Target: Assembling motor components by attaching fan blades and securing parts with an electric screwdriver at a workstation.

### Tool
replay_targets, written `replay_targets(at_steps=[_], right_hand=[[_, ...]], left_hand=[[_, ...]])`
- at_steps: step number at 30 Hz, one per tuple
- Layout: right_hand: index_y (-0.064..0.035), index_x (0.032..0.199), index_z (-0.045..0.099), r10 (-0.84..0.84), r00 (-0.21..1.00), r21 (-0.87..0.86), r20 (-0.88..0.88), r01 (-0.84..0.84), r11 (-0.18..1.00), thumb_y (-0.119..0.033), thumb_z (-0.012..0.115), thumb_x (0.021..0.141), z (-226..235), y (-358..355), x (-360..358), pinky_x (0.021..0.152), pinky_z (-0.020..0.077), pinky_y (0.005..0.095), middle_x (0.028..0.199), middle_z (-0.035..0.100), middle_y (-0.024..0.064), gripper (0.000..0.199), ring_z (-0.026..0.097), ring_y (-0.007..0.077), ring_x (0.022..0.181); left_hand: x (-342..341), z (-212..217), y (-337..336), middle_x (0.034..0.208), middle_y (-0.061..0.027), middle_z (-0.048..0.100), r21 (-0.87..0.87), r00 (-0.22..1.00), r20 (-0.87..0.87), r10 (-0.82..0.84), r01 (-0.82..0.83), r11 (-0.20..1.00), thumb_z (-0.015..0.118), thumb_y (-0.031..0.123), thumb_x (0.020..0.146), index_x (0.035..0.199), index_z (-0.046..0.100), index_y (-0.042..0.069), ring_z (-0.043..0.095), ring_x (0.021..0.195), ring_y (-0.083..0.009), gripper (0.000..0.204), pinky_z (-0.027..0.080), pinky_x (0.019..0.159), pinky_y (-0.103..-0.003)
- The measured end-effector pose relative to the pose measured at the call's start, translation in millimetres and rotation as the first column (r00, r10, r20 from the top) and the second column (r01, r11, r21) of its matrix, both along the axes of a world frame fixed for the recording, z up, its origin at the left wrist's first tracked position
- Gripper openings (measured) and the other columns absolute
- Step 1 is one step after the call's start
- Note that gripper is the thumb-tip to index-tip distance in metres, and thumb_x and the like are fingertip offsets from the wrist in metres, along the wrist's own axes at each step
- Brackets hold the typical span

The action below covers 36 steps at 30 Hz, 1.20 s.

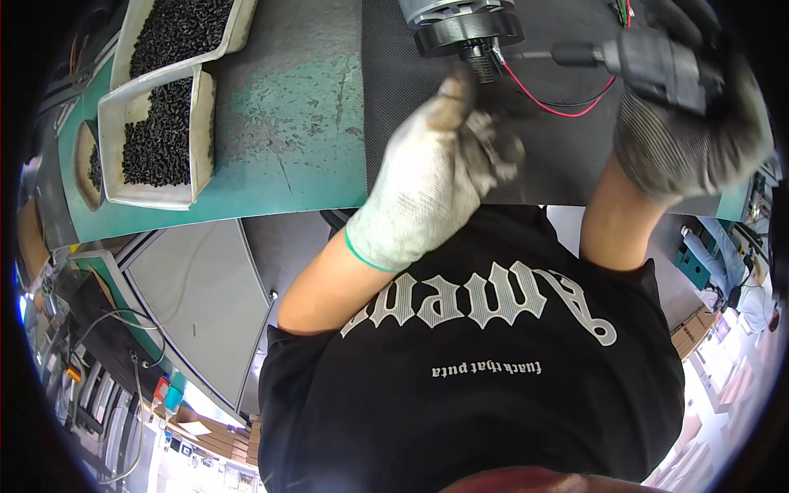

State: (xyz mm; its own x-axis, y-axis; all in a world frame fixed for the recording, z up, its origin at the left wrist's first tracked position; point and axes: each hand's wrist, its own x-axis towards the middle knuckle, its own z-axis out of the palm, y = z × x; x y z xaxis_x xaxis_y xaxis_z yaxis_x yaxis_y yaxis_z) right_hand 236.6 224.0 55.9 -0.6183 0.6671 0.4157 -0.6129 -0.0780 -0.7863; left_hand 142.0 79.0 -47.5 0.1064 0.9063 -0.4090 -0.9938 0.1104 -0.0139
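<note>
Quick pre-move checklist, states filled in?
1. Power driver held: ok, in the gloved right hand.
2. Bit seated: cannot tell; tip is near the black collar, contact unclear.
3. Left hand off the bit: ok, apart, near the threaded shaft.
4. Red wire well clear of tip: not ok, its end sits close by.
5. Small black parts on the bench: ok, piled in bins.

Near ten o'clock sat two white tubs point(200, 135) and one dish point(83, 168); near one o'clock, one motor point(468, 33) and one left hand point(427, 177); near two o'clock, one electric screwdriver point(657, 70) and one right hand point(682, 148).
</note>
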Motion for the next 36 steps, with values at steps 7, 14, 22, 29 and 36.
replay_targets(at_steps=[7,14,22,29,36], right_hand=[[-0.0018,0.122,0.05,-0.19,0.981,0.068,0.042,0.187,0.98,-0.026,0.049,0.098,-5.6,-12.8,-26.3,0.075,0.0479,0.0326,0.108,0.056,0.0065,0.034,0.052,0.0167,0.085],[-0.0016,0.12,0.051,-0.386,0.917,0.117,0.104,0.374,0.92,-0.025,0.05,0.097,-18.2,-25.0,-38.0,0.076,0.0487,0.0341,0.107,0.057,0.0076,0.033,0.054,0.018,0.086],[-0.0015,0.118,0.053,-0.619,0.774,0.195,0.134,0.591,0.782,-0.024,0.051,0.097,-29.7,-24.0,-36.7,0.076,0.0497,0.0357,0.107,0.058,0.0089,0.031,0.055,0.0194,0.088],[-0.0022,0.113,0.058,-0.701,0.713,0.243,-0.028,0.685,0.687,-0.023,0.049,0.098,-45.8,1.4,-28.0,0.083,0.0525,0.0419,0.11,0.063,0.0154,0.027,0.062,0.0277,0.096],[0.0111,0.108,0.057,-0.424,0.904,-0.259,-0.058,0.396,0.881,-0.012,0.052,0.09,-39.4,44.8,31.1,0.086,0.0526,0.0429,0.104,0.062,0.0248,0.03,0.062,0.0311,0.097]], left_hand=[[-11.6,-4.6,13.8,0.1,-0.0072,0.062,0.024,0.961,-0.223,0.163,-0.161,0.987,0.046,0.016,0.101,0.114,0.051,0.001,0.056,0.074,-0.0112,0.021,0.047,0.067,-0.027],[-14.5,-7.5,14.9,0.088,-0.0029,0.054,0.059,0.966,-0.212,0.15,-0.14,0.988,0.045,0.011,0.1,0.106,0.05,0.002,0.046,0.065,-0.0084,0.012,0.041,0.062,-0.024],[-8.5,-7.9,18.9,0.081,0.001,0.045,0.117,0.944,-0.278,0.177,-0.15,0.982,0.042,0.005,0.098,0.095,0.05,0.006,0.034,0.059,-0.0072,0.008,0.034,0.058,-0.022],[-9.1,6.0,19.3,0.063,-0.0005,0.052,-0.147,0.652,-0.758,-0.026,-0.132,0.98,0.055,0.016,0.095,0.088,0.06,-0.003,0.043,0.047,-0.0066,0.021,0.034,0.045,-0.023],[10.3,10.4,23.3,0.058,-0.0036,0.055,-0.145,0.279,-0.958,-0.067,-0.269,0.952,0.062,0.013,0.09,0.087,0.06,-0.004,0.049,0.047,-0.0083,0.017,0.039,0.045,-0.024]])
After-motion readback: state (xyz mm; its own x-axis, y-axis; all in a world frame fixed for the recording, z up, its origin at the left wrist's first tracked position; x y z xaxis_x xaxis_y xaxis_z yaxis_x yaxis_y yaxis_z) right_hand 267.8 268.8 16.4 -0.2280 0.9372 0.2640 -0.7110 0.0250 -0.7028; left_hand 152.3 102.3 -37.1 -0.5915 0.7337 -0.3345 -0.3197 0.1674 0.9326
